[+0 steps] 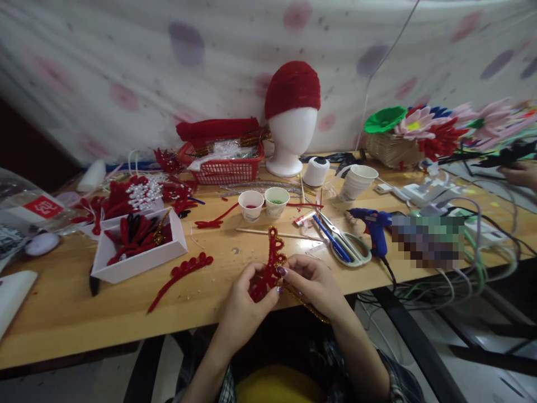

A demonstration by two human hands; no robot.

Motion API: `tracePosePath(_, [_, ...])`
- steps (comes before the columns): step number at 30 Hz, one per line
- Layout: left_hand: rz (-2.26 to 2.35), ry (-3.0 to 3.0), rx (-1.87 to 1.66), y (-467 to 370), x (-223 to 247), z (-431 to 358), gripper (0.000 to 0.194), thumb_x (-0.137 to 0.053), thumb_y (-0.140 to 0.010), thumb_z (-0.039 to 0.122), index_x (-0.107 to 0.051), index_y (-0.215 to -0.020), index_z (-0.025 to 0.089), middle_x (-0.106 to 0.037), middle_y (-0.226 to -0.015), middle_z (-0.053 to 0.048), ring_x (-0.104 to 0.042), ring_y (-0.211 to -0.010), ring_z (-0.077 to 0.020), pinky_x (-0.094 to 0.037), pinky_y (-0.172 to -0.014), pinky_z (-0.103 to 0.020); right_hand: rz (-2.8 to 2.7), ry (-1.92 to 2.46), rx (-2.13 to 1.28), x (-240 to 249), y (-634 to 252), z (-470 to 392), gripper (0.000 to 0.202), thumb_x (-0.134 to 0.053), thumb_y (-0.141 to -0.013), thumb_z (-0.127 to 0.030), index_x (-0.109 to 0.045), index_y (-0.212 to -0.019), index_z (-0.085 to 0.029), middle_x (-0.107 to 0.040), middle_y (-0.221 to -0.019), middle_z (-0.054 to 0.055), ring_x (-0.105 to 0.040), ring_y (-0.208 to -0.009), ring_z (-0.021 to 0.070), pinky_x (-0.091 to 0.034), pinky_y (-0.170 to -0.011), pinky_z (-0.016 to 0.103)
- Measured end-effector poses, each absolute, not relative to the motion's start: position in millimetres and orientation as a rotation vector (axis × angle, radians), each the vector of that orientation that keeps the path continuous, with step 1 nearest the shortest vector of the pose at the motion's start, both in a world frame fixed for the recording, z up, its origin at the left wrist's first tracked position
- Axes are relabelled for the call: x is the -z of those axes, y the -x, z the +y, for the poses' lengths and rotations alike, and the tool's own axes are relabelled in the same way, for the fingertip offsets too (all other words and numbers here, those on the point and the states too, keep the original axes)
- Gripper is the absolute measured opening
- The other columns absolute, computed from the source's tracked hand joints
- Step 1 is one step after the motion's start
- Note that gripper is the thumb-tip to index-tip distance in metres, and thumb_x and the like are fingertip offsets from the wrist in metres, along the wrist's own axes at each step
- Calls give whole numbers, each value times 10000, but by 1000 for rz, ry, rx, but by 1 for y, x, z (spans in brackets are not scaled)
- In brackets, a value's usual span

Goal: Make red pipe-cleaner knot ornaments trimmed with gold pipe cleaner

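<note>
Between both hands, over the table's front edge, is a red fuzzy ornament (pixel 274 246) of looped chenille stem with gold trim along it. My left hand (pixel 251 294) is closed on its lower part, thumb against the near side. My right hand (pixel 314 282) pinches a gold tinsel cord (pixel 308 305) against the ornament; the cord's loose end hangs below that hand. The fingertips of both hands nearly meet, and part of the ornament is hidden behind them. A similar red looped piece (pixel 180 277) lies on the table to the left.
Scissors (pixel 350 246), a blue pen (pixel 333 240) and a blue glue gun (pixel 373 226) lie right. Two paper cups (pixel 277 202) hold small beads. A white box (pixel 140 260) of red and black pieces stands left. Behind are a foam head (pixel 292 131) and red basket (pixel 229 169). Another person's hand (pixel 522 174) shows far right.
</note>
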State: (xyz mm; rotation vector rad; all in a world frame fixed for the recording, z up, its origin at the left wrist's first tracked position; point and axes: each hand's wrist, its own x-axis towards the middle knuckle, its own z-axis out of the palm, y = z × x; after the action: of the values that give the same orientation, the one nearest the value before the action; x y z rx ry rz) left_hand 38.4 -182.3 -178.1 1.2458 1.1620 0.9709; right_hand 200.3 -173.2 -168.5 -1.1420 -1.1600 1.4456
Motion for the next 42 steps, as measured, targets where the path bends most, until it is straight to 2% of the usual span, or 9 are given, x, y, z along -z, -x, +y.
tracePosePath(2, [1222, -1251, -1004, -39, 176, -184, 250, -687, -726, 176, -623, -965, 209, -729, -960, -24, -691, -890, -194, -528, -808, -280, -1144, 1148, -1444, 170, -199, -172, 430, -788, -688, -560, -611, -683, -169, -593, -583, -24, -476, -513, 84, -368, -497, 217])
tracePosePath(6, [1258, -1217, -1039, -39, 175, -185, 237, -685, -728, 176, -627, -957, 205, -748, -950, -41, -707, -896, -201, -543, -805, -286, -1120, 1146, -1444, 172, -197, -172, 431, -803, -672, -551, -614, -664, -163, -541, -520, -43, -385, -436, 54, -252, -408, 198])
tracePosePath(11, [1155, -1127, -977, -34, 176, -184, 310, -750, -718, 220, -662, -1013, 179, -776, -961, -61, -722, -868, -203, -548, -788, -278, -1066, 1136, -1453, 175, -193, -173, 447, -786, -689, -572, -607, -664, -163, -482, -445, -66, -329, -379, 39, -196, -374, 193])
tracePosePath(14, [1137, -1109, -974, -32, 179, -182, 367, -805, -695, 252, -687, -1032, 169, -785, -960, -68, -723, -844, -203, -545, -764, -267, -1039, 1127, -1478, 177, -191, -174, 475, -789, -668, -599, -599, -656, -165, -477, -434, -67, -322, -371, 37, -191, -368, 190])
tracePosePath(22, [1126, -1000, -1076, -34, 182, -180, 285, -832, -670, 242, -743, -928, 163, -810, -922, -68, -747, -846, -216, -564, -779, -271, -1046, 1112, -1504, 176, -190, -173, 466, -796, -666, -592, -605, -655, -167, -468, -429, -71, -315, -366, 38, -185, -361, 191])
tracePosePath(30, [1170, -894, -1135, -36, 185, -179, 270, -852, -648, 280, -769, -871, 153, -807, -840, -52, -733, -735, -183, -565, -683, -237, -1077, 1149, -1418, 173, -190, -172, 440, -801, -669, -570, -636, -655, -162, -577, -534, -22, -414, -446, 62, -282, -413, 197])
tracePosePath(36, [1196, -913, -1157, -37, 186, -180, 238, -857, -658, 317, -767, -795, 145, -780, -728, -29, -685, -626, -139, -537, -618, -206, -1089, 1151, -1407, 174, -190, -175, 424, -822, -655, -534, -625, -647, -158, -544, -524, -37, -404, -457, 60, -282, -428, 196])
tracePosePath(42, [1184, -917, -1153, -37, 184, -179, 214, -847, -629, 222, -747, -804, 154, -794, -793, -36, -722, -724, -171, -558, -702, -234, -1078, 1169, -1411, 178, -191, -175, 435, -821, -640, -551, -641, -657, -156, -582, -538, -17, -419, -441, 66, -282, -416, 202])
